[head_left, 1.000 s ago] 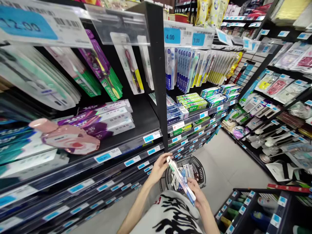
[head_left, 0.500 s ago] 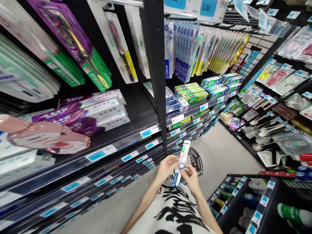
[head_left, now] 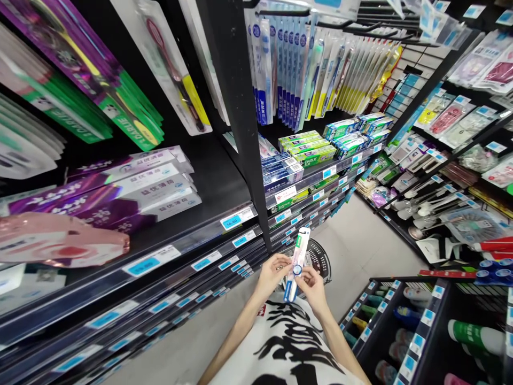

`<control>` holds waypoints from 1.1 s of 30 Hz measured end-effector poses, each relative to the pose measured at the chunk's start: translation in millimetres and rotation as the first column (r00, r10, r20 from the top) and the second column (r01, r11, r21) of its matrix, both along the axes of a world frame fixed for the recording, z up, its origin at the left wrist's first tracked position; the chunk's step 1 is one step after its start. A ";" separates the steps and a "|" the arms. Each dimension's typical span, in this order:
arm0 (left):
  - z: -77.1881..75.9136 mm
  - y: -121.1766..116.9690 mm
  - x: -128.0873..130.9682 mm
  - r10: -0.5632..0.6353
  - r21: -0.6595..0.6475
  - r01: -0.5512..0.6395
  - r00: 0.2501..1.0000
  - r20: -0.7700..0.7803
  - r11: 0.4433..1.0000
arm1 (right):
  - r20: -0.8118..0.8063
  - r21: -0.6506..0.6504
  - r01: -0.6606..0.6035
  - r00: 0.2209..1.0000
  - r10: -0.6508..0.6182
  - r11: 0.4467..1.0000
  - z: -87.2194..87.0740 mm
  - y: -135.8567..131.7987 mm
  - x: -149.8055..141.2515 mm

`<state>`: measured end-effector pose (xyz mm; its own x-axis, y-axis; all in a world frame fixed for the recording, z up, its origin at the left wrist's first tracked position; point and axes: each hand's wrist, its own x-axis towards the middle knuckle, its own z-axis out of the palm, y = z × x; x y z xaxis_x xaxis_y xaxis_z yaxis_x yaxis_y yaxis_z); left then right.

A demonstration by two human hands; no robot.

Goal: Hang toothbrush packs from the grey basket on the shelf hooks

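Note:
A packaged toothbrush, white with green and blue print, stands nearly upright low in the middle of the head view. My left hand pinches its left edge and my right hand pinches its lower right side. Both hands are closed on the pack, in front of my printed white shirt. Just behind the pack a dark wire basket sits on the floor, partly hidden by my hands.
Black store shelves on the left carry boxed toothpaste and blue price tags. Hanging toothbrush packs fill the pegs above. A black upright post divides the bays. A low display bin stands at lower right; grey floor runs between.
The toothbrush pack, lying slanted across my hands a second ago, has been turned upright. The view has tilted down, so the shelves sit higher in the picture.

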<state>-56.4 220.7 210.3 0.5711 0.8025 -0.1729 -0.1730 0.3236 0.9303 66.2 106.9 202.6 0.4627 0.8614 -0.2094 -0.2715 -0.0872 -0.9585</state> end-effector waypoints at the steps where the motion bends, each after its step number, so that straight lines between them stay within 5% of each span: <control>1: -0.5 0.5 0.1 -0.002 0.004 0.002 1.000 -0.001 1.000 | 0.002 -0.001 0.003 1.000 -0.003 1.000 0.5 0.3 0.0; 33: 2.2 -5.9 -4.9 0.003 0.023 -0.003 0.999 -0.032 1.000 | 0.033 -0.025 0.037 0.999 -0.036 0.999 13.9 -3.0 -7.8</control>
